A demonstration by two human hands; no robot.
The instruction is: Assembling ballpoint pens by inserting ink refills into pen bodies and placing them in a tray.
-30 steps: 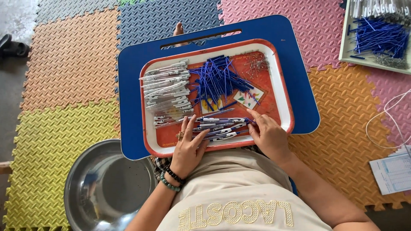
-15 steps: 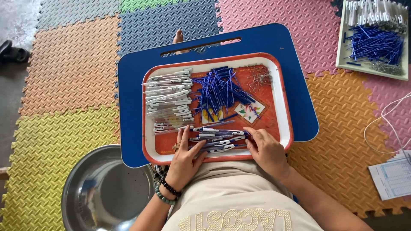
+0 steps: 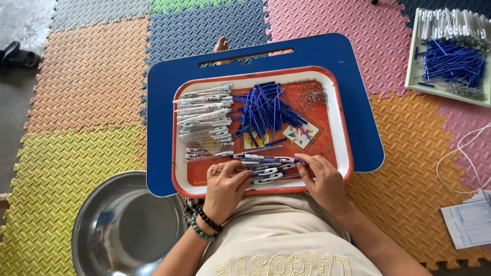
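A red tray with a white rim (image 3: 341, 128) lies on a blue lap desk (image 3: 358, 76) over my legs. A pile of white pen barrels (image 3: 204, 117) fills its left side, and loose blue refills (image 3: 266, 107) lie in the middle. Along the tray's near edge lies a bundle of assembled blue-and-white pens (image 3: 266, 166). My left hand (image 3: 225, 189) grips the bundle's left end, fingers over the pens. From the other side, my right hand (image 3: 322, 179) closes on the right end. A beaded bracelet circles my left wrist.
A steel bowl (image 3: 128, 225) sits on the floor at my left. A pale tray (image 3: 411, 61) with more blue refills (image 3: 452, 61) stands at the far right. A paper sheet (image 3: 468, 222) and a white cable (image 3: 460, 153) lie right. Coloured foam mats cover the floor.
Both hands have drawn closer together around the pens at the tray's near edge, tightening the loose pens into a bundle. The piles in the tray stay put.
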